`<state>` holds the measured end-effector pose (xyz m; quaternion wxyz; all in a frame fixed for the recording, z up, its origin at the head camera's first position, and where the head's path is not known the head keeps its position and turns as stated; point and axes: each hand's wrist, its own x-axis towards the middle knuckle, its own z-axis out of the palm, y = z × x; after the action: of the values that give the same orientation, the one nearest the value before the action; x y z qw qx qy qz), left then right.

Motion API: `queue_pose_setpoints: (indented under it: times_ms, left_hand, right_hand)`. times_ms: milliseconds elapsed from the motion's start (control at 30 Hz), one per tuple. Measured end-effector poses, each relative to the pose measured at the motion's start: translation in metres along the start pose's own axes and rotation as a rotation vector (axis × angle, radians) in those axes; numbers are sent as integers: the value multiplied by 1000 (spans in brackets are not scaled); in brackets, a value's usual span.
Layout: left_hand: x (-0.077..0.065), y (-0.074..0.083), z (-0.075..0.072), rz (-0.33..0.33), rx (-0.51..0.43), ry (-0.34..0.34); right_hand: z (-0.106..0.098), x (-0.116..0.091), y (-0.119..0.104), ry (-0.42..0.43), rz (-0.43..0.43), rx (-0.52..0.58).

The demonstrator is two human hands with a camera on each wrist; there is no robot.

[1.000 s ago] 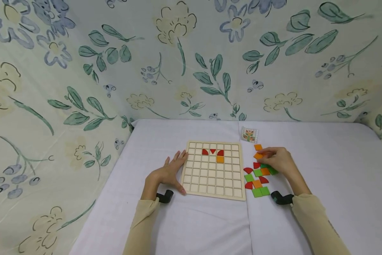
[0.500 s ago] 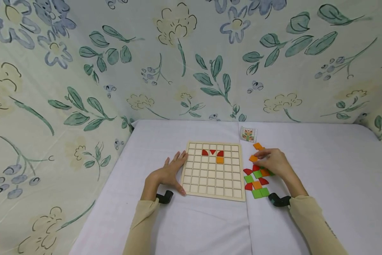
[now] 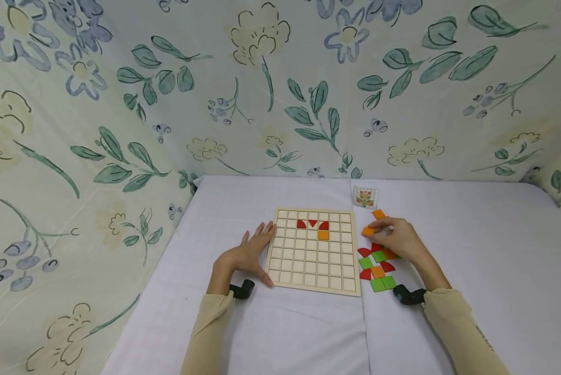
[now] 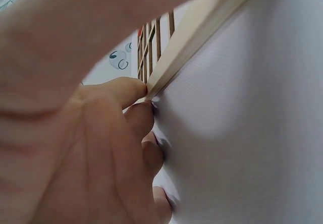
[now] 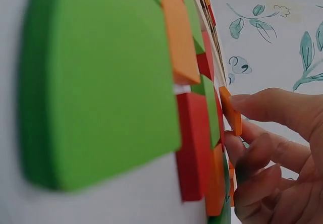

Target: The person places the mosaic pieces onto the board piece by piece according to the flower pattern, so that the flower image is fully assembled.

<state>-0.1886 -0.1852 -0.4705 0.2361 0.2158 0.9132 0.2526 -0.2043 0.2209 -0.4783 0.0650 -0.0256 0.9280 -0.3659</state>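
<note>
A wooden grid board [image 3: 310, 257] lies flat on the white cloth. Along its left edge my left hand [image 3: 246, 254] rests with fingers spread, thumb at the near corner; the left wrist view has fingertips against the frame's side. To the right of the board, my right hand [image 3: 399, 240] pinches an orange square tile [image 3: 367, 231] between thumb and fingers, which the right wrist view shows tilted on edge. In the grid sit two red quarter-round tiles, a red triangle [image 3: 312, 223] and one orange square [image 3: 323, 235].
Loose green, red and orange tiles [image 3: 378, 285] lie in a cluster right of the board, partly under my right hand. Another orange tile [image 3: 378, 214] lies beyond that hand. A small printed pattern card [image 3: 366, 198] is behind the board's right corner. Floral fabric [image 3: 262, 130] rises at the back.
My right hand has shifted slightly left toward the board, bringing the orange tile with it. The farther orange tile has turned slightly. My left hand and the board have stayed put.
</note>
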Motion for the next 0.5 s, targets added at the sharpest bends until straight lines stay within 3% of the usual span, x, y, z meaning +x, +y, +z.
queue_pose_setpoints:
  times_ms: [500]
  left_hand:
    - [2,-4,2,-2,-9,-2]
  right_hand:
    - [0,0,0,-1,15,28]
